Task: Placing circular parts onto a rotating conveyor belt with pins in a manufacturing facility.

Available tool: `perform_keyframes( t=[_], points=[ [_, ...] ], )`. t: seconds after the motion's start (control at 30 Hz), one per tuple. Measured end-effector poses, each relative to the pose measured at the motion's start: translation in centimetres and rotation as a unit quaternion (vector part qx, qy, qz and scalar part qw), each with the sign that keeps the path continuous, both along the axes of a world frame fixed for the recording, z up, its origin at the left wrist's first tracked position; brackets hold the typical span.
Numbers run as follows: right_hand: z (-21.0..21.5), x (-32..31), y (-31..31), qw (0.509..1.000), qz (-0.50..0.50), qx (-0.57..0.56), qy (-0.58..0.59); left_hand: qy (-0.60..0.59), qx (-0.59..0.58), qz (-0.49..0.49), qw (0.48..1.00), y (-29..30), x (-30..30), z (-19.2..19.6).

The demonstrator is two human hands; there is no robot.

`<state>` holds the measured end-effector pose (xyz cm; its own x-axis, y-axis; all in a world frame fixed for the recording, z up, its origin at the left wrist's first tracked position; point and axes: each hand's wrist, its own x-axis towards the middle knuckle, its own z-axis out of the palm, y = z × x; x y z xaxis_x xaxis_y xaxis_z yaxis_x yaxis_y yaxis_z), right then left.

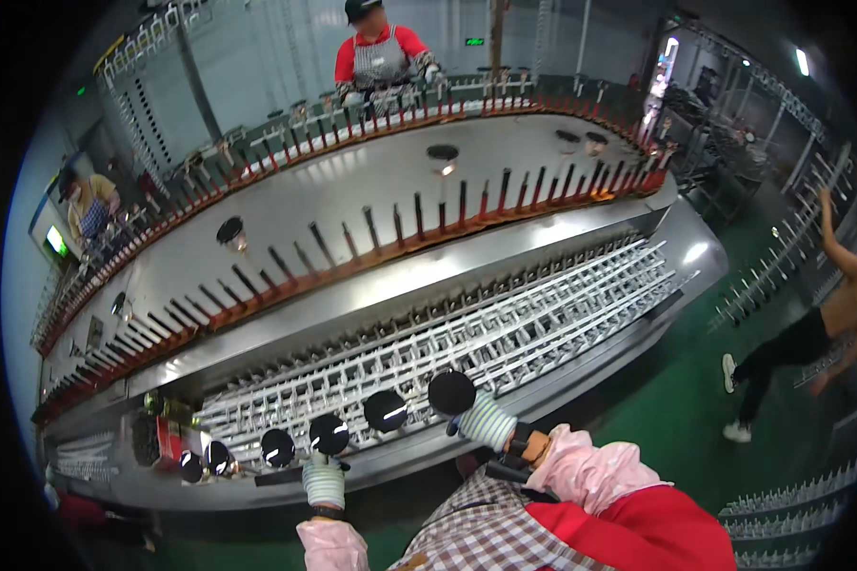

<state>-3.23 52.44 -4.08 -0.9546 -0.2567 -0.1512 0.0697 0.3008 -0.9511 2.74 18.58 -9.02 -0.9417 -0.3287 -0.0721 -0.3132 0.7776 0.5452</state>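
Observation:
A row of black round discs (386, 410) slants across the front of a metal trough, evenly spaced; whatever joins them underneath is mostly hidden. My left hand (324, 481), in a striped knit glove, is closed at the lower edge of one disc (329, 433). At the right end of the row my right hand (486, 422), gloved alike, has its fingers bent in against the largest-looking disc (451, 392). The discs cover part of both grips. Just beyond lie many silvery pronged racks (486, 343), stacked side by side in the trough.
Behind the trough stands a long metal table (352, 190) ringed by upright dark-tipped red posts (462, 202). One co-worker (381, 62) stands at its far side, another (90, 205) at the left. On the right a person (828, 314) walks over the green floor (638, 419) beside hanging racks (776, 271).

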Motion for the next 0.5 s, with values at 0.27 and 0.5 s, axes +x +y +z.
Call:
perform_keyframes(
  t=[0.27,0.5],
  points=[
    [0.2,-0.7,0.8,0.998,0.046,0.025,-0.045,-0.014,0.014,0.015,1.0,0.4,-2.3,-0.5],
    [7.2,-10.6,9.4,0.981,0.106,0.087,0.136,0.087,0.147,0.044,0.984,-3.7,0.1,-6.8]
  ],
)
